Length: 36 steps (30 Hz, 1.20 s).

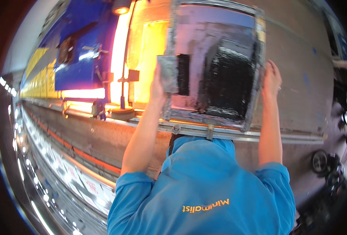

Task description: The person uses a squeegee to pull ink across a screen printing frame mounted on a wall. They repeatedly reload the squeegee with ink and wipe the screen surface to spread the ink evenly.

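A screen printing frame (259,58) with pale purple mesh is in front of me, tilted slightly. Wet-looking black ink covers a large patch on the right of its mesh, and a smaller black bar lies on the left. Over its left side is a grey, stained block (167,74). My left hand (158,87) is closed at this left side beside the block, its fingers mostly hidden. On the opposite side, my right hand (272,78) grips the frame's outer edge with bent fingers.
A long brown table (298,70) with a metal rail (236,135) along its near edge runs beneath the frame. To the left, a blue machine housing (81,47) stands by a bright orange glow. A dark rod on a round base (122,113) rises there. Wheels (320,161) show at right.
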Tool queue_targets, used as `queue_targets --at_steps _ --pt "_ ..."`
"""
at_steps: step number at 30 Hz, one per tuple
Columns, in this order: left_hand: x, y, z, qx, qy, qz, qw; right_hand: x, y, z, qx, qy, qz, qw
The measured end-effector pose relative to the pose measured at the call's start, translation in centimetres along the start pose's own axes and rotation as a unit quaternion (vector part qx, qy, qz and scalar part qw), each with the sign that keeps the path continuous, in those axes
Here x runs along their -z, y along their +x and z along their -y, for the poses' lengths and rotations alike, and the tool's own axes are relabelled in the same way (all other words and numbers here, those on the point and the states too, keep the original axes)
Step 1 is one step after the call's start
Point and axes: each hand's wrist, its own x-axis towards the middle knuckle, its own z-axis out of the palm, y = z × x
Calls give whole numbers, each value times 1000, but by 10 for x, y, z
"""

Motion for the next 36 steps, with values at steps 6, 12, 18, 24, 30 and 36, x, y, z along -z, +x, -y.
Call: queue_targets --at_steps 6,12,18,24,30,36 --pt "11 -15 -11 -8 -49 16 999 -10 -4 -1 44 -2 24 999" --pt "19 -28 -9 0 -38 5 999 3 -21 -4 41 -23 20 999" --pt "17 -37 -3 4 -40 -5 999 0 -23 -13 75 -92 -6 993" --pt "-2 -74 -4 -50 270 4 962 -4 4 -52 69 -121 10 990" --pt "-59 -73 6 -103 621 119 767 -1 12 -69 75 -254 -10 964" --pt "-102 -42 40 -98 719 214 654 -1 3 -52 93 -274 -6 957"
